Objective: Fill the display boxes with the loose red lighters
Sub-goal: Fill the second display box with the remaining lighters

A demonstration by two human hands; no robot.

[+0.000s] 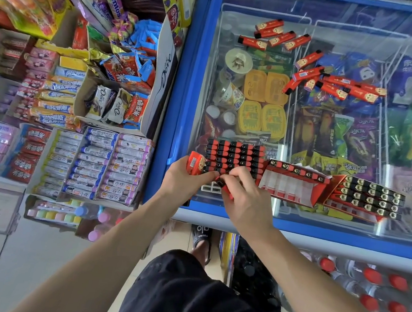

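Our right hand (245, 200) fingers (233, 176) pinch a red lighter (222, 184) at the display box (233, 157); our left hand (183, 179) grips its side. Beyond the fingers, loose lighters (337, 86) lie on the freezer lid (349, 15); two more boxes (292, 185) stand right

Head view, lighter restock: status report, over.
Left hand grips display box edge. Right hand pinches a lighter at the near row. Loose lighters wait on freezer lid. Nothing blocking.

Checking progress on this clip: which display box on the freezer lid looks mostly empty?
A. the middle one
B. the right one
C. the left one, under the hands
A: the middle box shows bare white slots, with lighters only along its top row; both neighbours look nearly full.
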